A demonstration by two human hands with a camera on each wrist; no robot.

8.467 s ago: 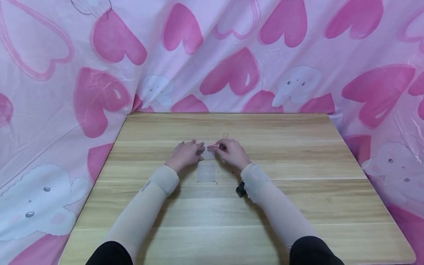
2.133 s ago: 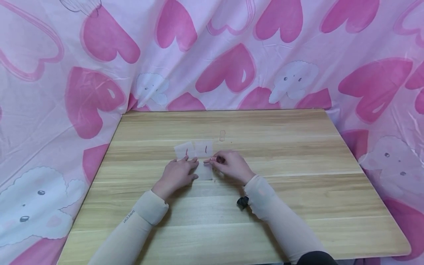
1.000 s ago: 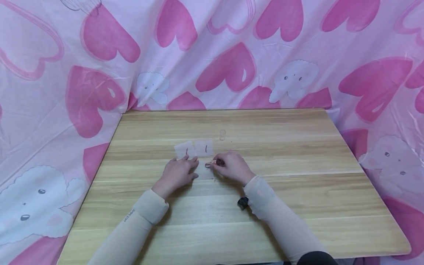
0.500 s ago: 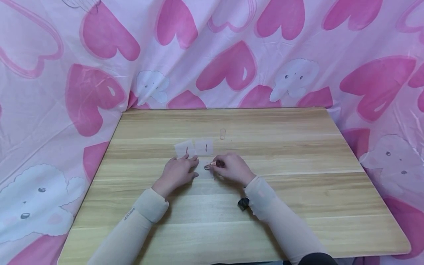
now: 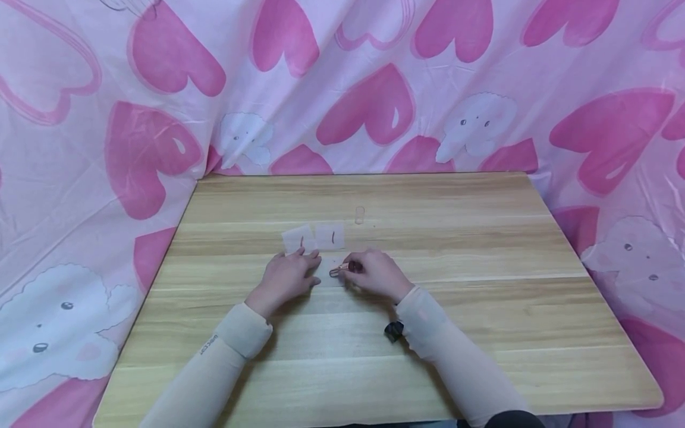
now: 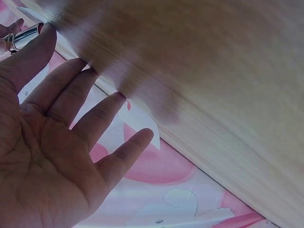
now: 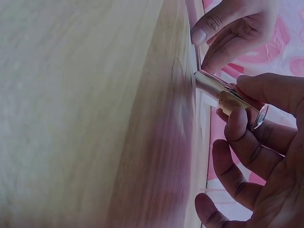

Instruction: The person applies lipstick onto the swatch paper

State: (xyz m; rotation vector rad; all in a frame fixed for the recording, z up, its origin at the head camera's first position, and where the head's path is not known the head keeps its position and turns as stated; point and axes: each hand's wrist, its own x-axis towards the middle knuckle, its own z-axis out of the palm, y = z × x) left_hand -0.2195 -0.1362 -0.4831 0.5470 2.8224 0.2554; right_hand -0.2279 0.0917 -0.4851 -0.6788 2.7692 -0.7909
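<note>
My right hand [image 5: 376, 273] pinches a lipstick [image 7: 225, 95] in a shiny metallic tube between thumb and fingers. Its end is low over a pale paper square [image 5: 326, 278], pointing toward the left hand. My left hand [image 5: 286, 276] lies spread with straight fingers at that square's left side, fingertips down at the paper. Beyond it are two more squares: the left paper [image 5: 296, 237] is tilted and bears a short red stroke, and the right paper [image 5: 329, 236] bears a darker curved stroke. Part of the near square is hidden by the hands.
A clear cap [image 5: 360, 215] lies on the wooden table [image 5: 455, 356] behind the papers. Under the right sleeve hangs a black clip-like object [image 5: 393, 331]. A pink curtain [image 5: 364, 107] with hearts closes off the back and sides.
Both hands have come nearer from the far right square, now showing a stroke, to the near one. Over the last second the lipstick has slid slightly toward me; the left hand stays put.
</note>
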